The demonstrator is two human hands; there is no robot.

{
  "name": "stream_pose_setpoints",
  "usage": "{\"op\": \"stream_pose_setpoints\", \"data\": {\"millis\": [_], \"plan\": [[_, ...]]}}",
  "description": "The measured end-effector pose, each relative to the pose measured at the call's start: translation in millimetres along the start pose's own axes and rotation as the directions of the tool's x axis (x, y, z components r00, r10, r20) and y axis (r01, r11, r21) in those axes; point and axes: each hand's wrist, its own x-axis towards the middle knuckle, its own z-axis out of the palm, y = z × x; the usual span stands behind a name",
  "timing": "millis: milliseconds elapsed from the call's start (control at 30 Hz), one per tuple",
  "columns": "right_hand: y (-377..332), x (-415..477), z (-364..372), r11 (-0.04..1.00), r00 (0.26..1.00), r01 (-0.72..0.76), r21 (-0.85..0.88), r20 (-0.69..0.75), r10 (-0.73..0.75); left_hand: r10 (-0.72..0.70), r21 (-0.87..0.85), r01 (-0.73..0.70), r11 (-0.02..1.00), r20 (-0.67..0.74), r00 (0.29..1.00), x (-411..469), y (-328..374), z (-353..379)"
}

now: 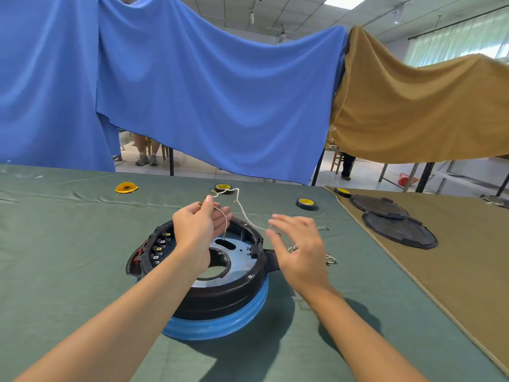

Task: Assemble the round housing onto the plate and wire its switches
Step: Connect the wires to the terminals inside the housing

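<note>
Done, apparently: round housing (220, 293) seated on plate (239, 257) | to do: wiring switches (159, 248) at 9 o'clock | left hand (198, 230) pinching white wire (243, 214) | right hand (300, 249) spread, empty

Place: assembly workshop, large shared hall.
Building: suspended tile ceiling (275, 12) with panel light (347, 1); curtained windows (462, 37) at right; pale hard floor (363, 172).
Stations: screened by hung blue cloth (220, 92) and tan cloth (413, 106); near tabletop (68, 244) under green cover, adjoining tabletop under tan cover (468, 271).
Stock: tape rolls (306, 203); black round covers (399, 232); part-built round housing (220, 293), terminals exposed.
Beyond screens: metal table legs (425, 176), wooden stool (337, 161), seated person's legs (146, 150).
</note>
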Motion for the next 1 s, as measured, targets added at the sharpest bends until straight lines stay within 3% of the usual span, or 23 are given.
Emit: {"op": "stream_pose_setpoints", "data": {"millis": [67, 100, 167, 200, 233, 267, 400, 567, 1000], "plan": [[-6.5, 8.6, 0.2, 0.948, 0.956, -0.288, 0.138, -0.018, 0.293, 0.021, -0.039, -0.022, 0.999, -0.029, 0.999, 1.5, 1.2, -3.1], [-8.5, 14.0, -0.8, 0.861, 0.891, -0.439, 0.257, -0.001, 0.454, 0.022, -0.065, -0.025, 0.998, -0.043, 0.999, 2.4, 1.7, -4.6], [-11.3, 25.4, -4.0, 0.545, 0.712, -0.655, 0.523, 0.185, 0.678, 0.013, -0.107, -0.021, 0.994, -0.067, 0.998, 4.0, 2.6, -6.7], [-13.0, 28.8, -6.0, 0.379, 0.634, -0.715, 0.588, 0.316, 0.706, 0.012, -0.112, -0.021, 0.993, -0.080, 0.997, 4.7, 2.7, -7.6], [-14.5, 30.8, -7.7, 0.278, 0.581, -0.758, 0.590, 0.417, 0.699, 0.013, -0.111, -0.023, 0.994, -0.093, 0.996, 5.2, 2.6, -8.3], [-15.7, 31.3, -9.2, 0.247, 0.551, -0.793, 0.557, 0.482, 0.682, 0.015, -0.109, -0.027, 0.994, -0.105, 0.994, 5.9, 2.4, -8.9], [-20.8, 29.1, -9.1, 0.265, 0.533, -0.837, 0.478, 0.607, 0.590, 0.020, -0.090, -0.032, 0.995, -0.132, 0.991, 7.4, 0.8, -11.4], [-29.5, 29.3, -2.7, 0.337, 0.610, -0.784, 0.521, 0.547, 0.573, 0.013, -0.087, -0.025, 0.996, -0.137, 0.991, 6.9, -2.4, -13.8], [-33.9, 30.8, -0.3, 0.205, 0.600, -0.762, 0.614, 0.552, 0.579, -0.024, -0.114, 0.008, 0.993, -0.142, 0.990, 8.6, -4.2, -22.0]]}}
